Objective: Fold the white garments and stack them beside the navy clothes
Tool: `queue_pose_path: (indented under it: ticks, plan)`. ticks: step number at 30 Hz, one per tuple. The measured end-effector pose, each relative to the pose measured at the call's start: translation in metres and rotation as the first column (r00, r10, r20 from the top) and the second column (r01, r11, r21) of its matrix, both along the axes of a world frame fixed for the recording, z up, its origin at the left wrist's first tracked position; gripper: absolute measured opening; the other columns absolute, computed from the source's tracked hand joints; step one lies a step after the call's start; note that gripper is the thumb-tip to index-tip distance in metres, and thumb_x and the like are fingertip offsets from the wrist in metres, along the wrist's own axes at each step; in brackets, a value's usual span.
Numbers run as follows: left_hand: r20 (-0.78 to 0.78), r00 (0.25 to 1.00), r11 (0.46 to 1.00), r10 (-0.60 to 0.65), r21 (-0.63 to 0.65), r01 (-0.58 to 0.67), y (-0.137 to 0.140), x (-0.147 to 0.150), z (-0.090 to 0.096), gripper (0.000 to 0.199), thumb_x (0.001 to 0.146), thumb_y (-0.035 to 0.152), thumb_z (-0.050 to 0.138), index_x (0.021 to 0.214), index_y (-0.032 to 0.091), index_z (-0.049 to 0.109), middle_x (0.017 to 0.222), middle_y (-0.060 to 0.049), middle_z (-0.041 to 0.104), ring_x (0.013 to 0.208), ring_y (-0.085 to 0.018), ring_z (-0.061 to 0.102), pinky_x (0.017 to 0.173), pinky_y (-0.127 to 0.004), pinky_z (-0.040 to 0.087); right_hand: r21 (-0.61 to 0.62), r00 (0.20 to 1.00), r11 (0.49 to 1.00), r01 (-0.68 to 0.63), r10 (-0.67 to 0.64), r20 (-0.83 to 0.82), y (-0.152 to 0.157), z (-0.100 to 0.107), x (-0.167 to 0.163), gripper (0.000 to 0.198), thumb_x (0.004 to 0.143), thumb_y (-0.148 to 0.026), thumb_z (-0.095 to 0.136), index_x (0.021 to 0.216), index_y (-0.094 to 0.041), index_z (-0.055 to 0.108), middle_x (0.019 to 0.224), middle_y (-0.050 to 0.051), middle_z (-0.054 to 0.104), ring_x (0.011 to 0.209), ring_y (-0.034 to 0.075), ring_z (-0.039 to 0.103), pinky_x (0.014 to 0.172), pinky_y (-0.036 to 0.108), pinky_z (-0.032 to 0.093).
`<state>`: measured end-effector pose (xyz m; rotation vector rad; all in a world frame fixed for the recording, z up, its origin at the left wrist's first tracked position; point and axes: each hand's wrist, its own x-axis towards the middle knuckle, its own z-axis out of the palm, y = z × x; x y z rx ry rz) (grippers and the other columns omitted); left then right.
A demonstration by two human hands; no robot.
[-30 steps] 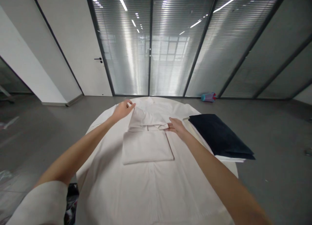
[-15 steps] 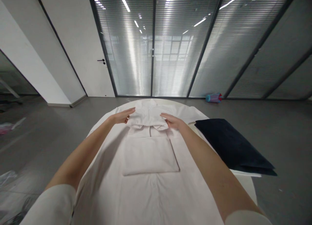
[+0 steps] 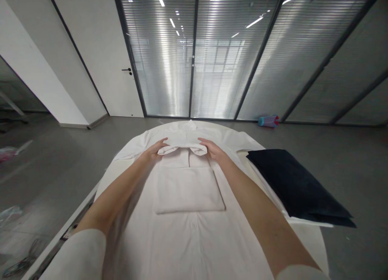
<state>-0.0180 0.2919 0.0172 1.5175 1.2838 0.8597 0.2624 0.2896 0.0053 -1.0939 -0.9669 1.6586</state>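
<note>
A white shirt [image 3: 194, 247] lies spread on a round pale table [image 3: 312, 239], with a button placket running down its middle. On it lies a flat white cloth folded into a rectangle [image 3: 189, 191]. At the far end of this cloth is a rolled, collar-like edge [image 3: 182, 146]. My left hand [image 3: 156, 148] is closed on the left end of that edge, and my right hand [image 3: 212, 148] grips its right end. The undersides of my fingers are partly hidden by the fabric.
Dark navy folded fabric [image 3: 297, 187] sits at the table's right side, over something white, and overhangs the edge. A blue and red object [image 3: 268, 121] lies on the floor by the glass partition. Clear plastic [image 3: 10, 215] and a coiled cable [image 3: 22, 262] are on the floor at left.
The raised collar-like edge has come down and looks flatter and narrower between my hands. My left hand has shifted slightly down and towards me. The whole view has tilted a little.
</note>
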Motion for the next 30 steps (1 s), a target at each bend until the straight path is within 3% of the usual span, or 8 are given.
queue_pose_path:
  ticks: [4,7,9,12,15,19,24,30]
  plan:
    - [0.233,0.971,0.989,0.058,-0.147,-0.024,-0.02,0.003,-0.003,0.098,0.083,0.018,0.068,0.161,0.018,0.009,0.079,-0.002,0.072,0.06,-0.014,0.068,0.053,-0.019,0.053,0.019,0.998,0.999,0.049,-0.05,0.024,-0.01,0.001,0.002,0.077,0.077,-0.008,0.057,0.151,-0.019,0.037,0.089,-0.001,0.072,0.062,0.011,0.064,0.055,0.018,0.051]
    - [0.432,0.893,0.966,0.123,-0.26,-0.007,-0.037,0.009,0.004,0.113,0.077,0.016,0.075,0.161,0.034,0.002,0.108,-0.005,0.073,0.078,-0.016,0.072,0.065,-0.024,0.058,0.058,0.995,0.998,0.036,-0.041,0.093,-0.019,0.008,0.01,0.084,0.079,-0.017,0.064,0.156,-0.026,0.03,0.082,-0.003,0.072,0.058,0.012,0.064,0.05,0.019,0.05]
    - [0.471,0.872,0.962,0.135,-0.273,-0.001,-0.045,0.014,0.006,0.122,0.072,0.017,0.081,0.16,0.039,-0.002,0.13,-0.008,0.066,0.095,-0.02,0.072,0.075,-0.031,0.06,0.091,0.988,0.996,0.007,-0.021,0.155,-0.027,0.008,0.015,0.086,0.078,-0.018,0.068,0.155,-0.027,0.032,0.08,-0.002,0.072,0.06,0.014,0.065,0.053,0.021,0.052]
    - [0.444,0.889,0.973,0.114,-0.231,-0.01,-0.054,0.019,0.002,0.138,0.061,0.014,0.088,0.159,0.038,-0.006,0.151,-0.013,0.049,0.117,-0.025,0.065,0.085,-0.034,0.059,0.132,0.958,0.991,-0.007,-0.031,0.284,-0.037,-0.002,0.019,0.079,0.074,-0.017,0.072,0.148,-0.02,0.044,0.083,0.004,0.074,0.068,0.018,0.069,0.062,0.029,0.058]
    - [0.375,0.925,0.986,0.059,-0.166,0.005,-0.057,0.019,-0.004,0.144,0.057,0.013,0.09,0.159,0.037,-0.007,0.158,-0.014,0.039,0.129,-0.027,0.057,0.092,-0.034,0.056,0.229,0.913,0.972,0.052,-0.139,0.384,-0.043,-0.013,0.016,0.066,0.072,-0.017,0.073,0.136,-0.018,0.057,0.101,0.008,0.074,0.087,0.02,0.071,0.082,0.038,0.059]
    - [0.341,0.94,0.997,0.005,-0.072,0.021,-0.058,0.014,-0.009,0.138,0.061,0.017,0.088,0.159,0.038,-0.008,0.162,-0.012,0.032,0.136,-0.027,0.05,0.099,-0.034,0.052,0.391,0.869,0.915,0.099,-0.271,0.414,-0.047,-0.017,0.011,0.049,0.069,-0.015,0.074,0.117,-0.022,0.067,0.13,0.005,0.066,0.122,0.021,0.059,0.112,0.042,0.04]
    - [0.312,0.95,0.997,-0.022,-0.06,0.043,-0.057,0.011,-0.014,0.146,0.053,0.012,0.088,0.16,0.031,-0.009,0.164,-0.013,0.024,0.141,-0.027,0.044,0.108,-0.034,0.045,0.5,0.825,0.864,0.058,-0.323,0.463,-0.058,-0.019,0.009,0.029,0.073,-0.018,0.069,0.102,-0.021,0.072,0.12,0.005,0.07,0.121,0.021,0.059,0.117,0.042,0.032]
    - [0.26,0.965,0.997,-0.033,-0.054,0.048,-0.058,0.007,-0.014,0.147,0.054,0.023,0.091,0.159,0.035,-0.011,0.163,-0.013,0.026,0.14,-0.027,0.046,0.109,-0.039,0.045,0.55,0.773,0.835,0.006,-0.353,0.528,-0.06,-0.025,0.006,0.026,0.077,-0.023,0.065,0.103,-0.022,0.07,0.118,0.005,0.071,0.119,0.022,0.06,0.115,0.044,0.035]
